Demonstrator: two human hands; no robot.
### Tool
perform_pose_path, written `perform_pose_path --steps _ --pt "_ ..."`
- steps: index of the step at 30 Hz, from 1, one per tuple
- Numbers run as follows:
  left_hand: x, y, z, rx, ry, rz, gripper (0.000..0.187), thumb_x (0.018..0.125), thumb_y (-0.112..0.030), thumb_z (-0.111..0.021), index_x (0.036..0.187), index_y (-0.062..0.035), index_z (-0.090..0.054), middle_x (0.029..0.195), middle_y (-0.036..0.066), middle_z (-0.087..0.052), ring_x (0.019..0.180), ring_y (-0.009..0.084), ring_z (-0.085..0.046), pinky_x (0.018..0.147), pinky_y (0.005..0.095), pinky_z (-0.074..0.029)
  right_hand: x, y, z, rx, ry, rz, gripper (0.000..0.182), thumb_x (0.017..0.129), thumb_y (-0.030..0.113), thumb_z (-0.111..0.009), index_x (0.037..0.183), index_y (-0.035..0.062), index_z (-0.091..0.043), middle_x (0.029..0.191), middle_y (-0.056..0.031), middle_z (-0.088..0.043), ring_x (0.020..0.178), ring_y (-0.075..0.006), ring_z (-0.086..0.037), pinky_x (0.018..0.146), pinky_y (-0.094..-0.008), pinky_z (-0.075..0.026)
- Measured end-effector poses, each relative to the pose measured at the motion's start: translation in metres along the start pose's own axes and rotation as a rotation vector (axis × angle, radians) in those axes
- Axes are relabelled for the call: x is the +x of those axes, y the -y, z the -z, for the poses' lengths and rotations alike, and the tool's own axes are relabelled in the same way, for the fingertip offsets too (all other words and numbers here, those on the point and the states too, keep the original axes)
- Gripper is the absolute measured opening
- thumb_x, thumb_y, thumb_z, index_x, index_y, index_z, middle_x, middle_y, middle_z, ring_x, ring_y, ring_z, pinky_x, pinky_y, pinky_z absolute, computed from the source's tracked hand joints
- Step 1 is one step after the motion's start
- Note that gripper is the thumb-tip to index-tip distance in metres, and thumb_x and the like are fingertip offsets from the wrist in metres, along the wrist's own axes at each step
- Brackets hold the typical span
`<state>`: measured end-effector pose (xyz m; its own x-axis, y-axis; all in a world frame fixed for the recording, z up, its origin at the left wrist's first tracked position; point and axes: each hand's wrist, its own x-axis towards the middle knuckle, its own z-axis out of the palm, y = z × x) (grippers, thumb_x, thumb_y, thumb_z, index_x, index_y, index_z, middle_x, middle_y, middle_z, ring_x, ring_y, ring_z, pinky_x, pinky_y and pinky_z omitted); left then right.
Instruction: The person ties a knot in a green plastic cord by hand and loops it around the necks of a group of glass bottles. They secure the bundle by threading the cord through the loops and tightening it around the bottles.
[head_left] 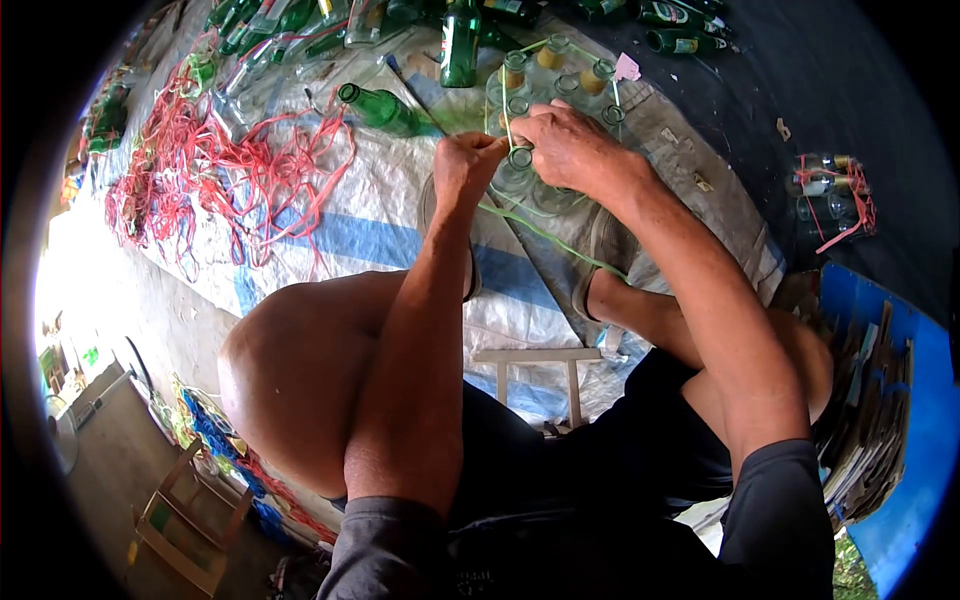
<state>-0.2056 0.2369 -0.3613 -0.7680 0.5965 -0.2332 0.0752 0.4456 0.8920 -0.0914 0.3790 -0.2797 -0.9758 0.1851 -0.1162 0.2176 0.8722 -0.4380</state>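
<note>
Several clear glass bottles (pixel 515 62) stand upright in a cluster in front of me. A light green plastic strap (pixel 505 110) runs around their necks. My left hand (pixel 468 168) is closed at the near left side of the cluster, pinching the strap beside a bottle neck (pixel 520 157). Across from it, my right hand (pixel 570 145) reaches over the bottles, its fingers curled on the strap; its fingertips are partly hidden. A loose length of green strap (pixel 560 243) trails toward my right foot. One green bottle (pixel 380 108) lies just beyond my left hand.
Tangled pink straps (pixel 190 160) cover the sheet (pixel 370 240) at left. An upright green bottle (pixel 460 45) and more lying bottles (pixel 685 42) are at the back. A strapped bottle bundle (pixel 830 195) lies at right. Stacked cardboard (pixel 870 430) sits by a blue panel (pixel 925 420).
</note>
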Motion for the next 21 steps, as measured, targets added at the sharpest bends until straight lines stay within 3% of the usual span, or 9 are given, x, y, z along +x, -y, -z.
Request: perform_pose_path --steps 8,11,14,21 --pt "-0.004 -0.015 0.0 -0.07 0.08 0.037 0.028 0.088 -0.026 -0.08 0.092 0.0023 -0.079 0.065 -0.004 -0.061 0.06 0.0058 -0.05 0.054 0.0276 -0.04 -0.005 0.003 0.02 -0.122 -0.11 0.01 0.008 0.078 0.007 -0.068 0.085 0.0041 -0.065 0.099 -0.0123 -0.057 0.103 -0.0355 -0.059 0.088 -0.0476 -0.052" --pt "-0.003 -0.012 -0.004 -0.127 0.096 0.021 0.026 0.09 -0.024 -0.08 0.093 0.0016 -0.079 0.066 -0.006 -0.059 0.06 0.0052 -0.047 0.053 0.0265 -0.037 -0.004 0.008 0.031 -0.264 -0.013 -0.022 0.018 0.077 0.017 -0.076 0.093 0.0095 -0.076 0.109 -0.0087 -0.062 0.112 -0.0304 -0.059 0.095 -0.0437 -0.054" --pt "-0.001 -0.008 -0.006 -0.164 0.109 0.01 0.025 0.091 -0.024 -0.081 0.094 0.0001 -0.08 0.066 -0.007 -0.057 0.06 0.0044 -0.045 0.053 0.0258 -0.034 -0.008 0.004 0.03 -0.197 -0.132 0.028 0.009 0.076 0.011 -0.072 0.078 0.0042 -0.065 0.099 -0.0121 -0.058 0.103 -0.0331 -0.059 0.088 -0.0462 -0.051" --pt "-0.002 -0.015 -0.003 -0.201 0.175 -0.001 0.025 0.092 -0.026 -0.08 0.094 -0.0009 -0.079 0.066 -0.009 -0.054 0.06 0.0035 -0.042 0.052 0.0256 -0.031 -0.01 -0.007 0.042 -0.165 -0.07 -0.088 0.013 0.077 0.015 -0.069 0.073 0.0024 -0.065 0.096 -0.0152 -0.061 0.1 -0.0354 -0.062 0.084 -0.0471 -0.053"
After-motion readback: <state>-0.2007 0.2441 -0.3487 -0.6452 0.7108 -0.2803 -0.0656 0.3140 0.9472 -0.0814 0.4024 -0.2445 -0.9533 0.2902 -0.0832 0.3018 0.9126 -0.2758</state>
